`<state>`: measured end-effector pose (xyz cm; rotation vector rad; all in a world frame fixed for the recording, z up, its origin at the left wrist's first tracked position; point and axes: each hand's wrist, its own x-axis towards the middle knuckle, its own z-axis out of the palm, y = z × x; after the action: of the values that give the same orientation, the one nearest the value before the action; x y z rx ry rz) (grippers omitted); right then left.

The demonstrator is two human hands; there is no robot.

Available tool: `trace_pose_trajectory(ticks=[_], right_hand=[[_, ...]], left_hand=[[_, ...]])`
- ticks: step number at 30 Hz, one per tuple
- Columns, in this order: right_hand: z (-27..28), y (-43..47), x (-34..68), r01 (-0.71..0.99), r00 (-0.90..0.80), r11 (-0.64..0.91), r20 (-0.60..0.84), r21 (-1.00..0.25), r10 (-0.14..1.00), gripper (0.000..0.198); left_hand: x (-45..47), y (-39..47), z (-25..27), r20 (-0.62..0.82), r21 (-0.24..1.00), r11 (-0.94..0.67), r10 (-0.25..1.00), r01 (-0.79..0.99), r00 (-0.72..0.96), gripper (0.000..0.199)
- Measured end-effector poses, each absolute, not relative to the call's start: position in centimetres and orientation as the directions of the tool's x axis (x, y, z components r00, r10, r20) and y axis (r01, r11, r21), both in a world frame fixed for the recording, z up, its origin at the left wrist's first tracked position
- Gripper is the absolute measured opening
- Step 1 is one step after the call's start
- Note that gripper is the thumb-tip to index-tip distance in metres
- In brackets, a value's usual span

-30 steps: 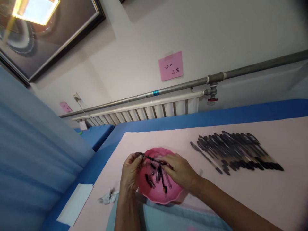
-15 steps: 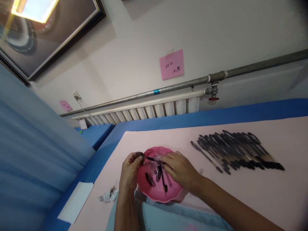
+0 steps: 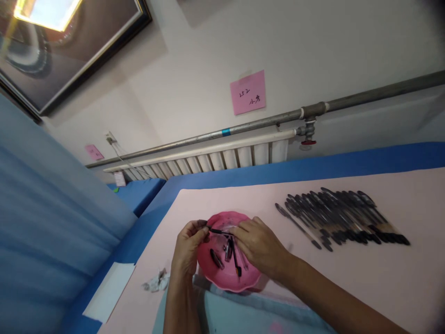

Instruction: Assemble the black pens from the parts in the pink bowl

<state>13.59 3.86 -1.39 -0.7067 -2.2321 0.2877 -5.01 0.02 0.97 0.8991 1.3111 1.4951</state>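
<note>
Two hands pinch one thin black pen refill (image 3: 218, 230) over the scalloped pink plastic dish (image 3: 222, 278): left hand (image 3: 187, 250) nips its 9 o'clock end, right hand (image 3: 259, 246) its 3 o'clock end. Loose black pen parts (image 3: 229, 255) lie in the dish; a row of black pens (image 3: 344, 218) rests at 2 o'clock on the pale pink table cover (image 3: 365, 278).

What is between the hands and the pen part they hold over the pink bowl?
Nothing visible. The left hand pinches one end of the thin pen part and the right hand grips the other, both touching it directly above the pink bowl, where loose pen pieces lie underneath.
</note>
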Motion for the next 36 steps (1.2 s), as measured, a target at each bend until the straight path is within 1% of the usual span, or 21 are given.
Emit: trace_pose_trajectory(ticks=[4,10,13,16,19,23,26,32,36], right_hand=[[-1.5,3.8,13.3,0.437,-0.546,0.779,0.555,-0.45,0.628,0.019],[-1.2,3.4,13.0,0.357,-0.566,0.731,0.488,-0.581,0.664,0.022],[-1.2,3.2,12.8,0.338,-0.54,0.718,0.499,-0.608,0.677,0.022],[-1.1,3.0,12.6,0.325,-0.519,0.719,0.52,-0.614,0.678,0.024],[-0.8,2.8,12.6,0.344,-0.512,0.726,0.529,-0.595,0.676,0.026],[-0.6,2.6,12.7,0.44,-0.514,0.746,0.54,-0.501,0.666,0.025],[-0.5,2.6,12.7,0.458,-0.526,0.76,0.549,-0.461,0.65,0.022],[-0.9,2.9,12.6,0.342,-0.508,0.727,0.533,-0.596,0.676,0.025],[-1.2,3.0,12.6,0.322,-0.519,0.727,0.529,-0.606,0.671,0.023]], left_hand=[[-5.0,-0.1,1.3,-0.082,0.972,0.006,0.946,-0.234,-0.315,0.034],[-4.5,0.2,1.5,-0.123,0.947,-0.002,0.922,-0.322,-0.367,0.042],[-3.9,0.5,1.4,-0.164,0.913,-0.014,0.902,-0.407,-0.399,0.037],[-3.5,0.6,1.4,-0.178,0.891,-0.027,0.898,-0.452,-0.403,0.031],[-3.4,0.6,1.3,-0.171,0.894,-0.04,0.889,-0.445,-0.424,0.03],[-3.5,0.7,1.1,-0.165,0.902,-0.051,0.877,-0.429,-0.451,0.03],[-3.7,0.8,0.9,-0.156,0.909,-0.052,0.877,-0.414,-0.453,0.03],[-3.6,0.5,1.2,-0.211,0.875,-0.029,0.876,-0.483,-0.434,0.033],[-3.4,0.4,1.4,-0.217,0.86,-0.016,0.894,-0.51,-0.393,0.028]])
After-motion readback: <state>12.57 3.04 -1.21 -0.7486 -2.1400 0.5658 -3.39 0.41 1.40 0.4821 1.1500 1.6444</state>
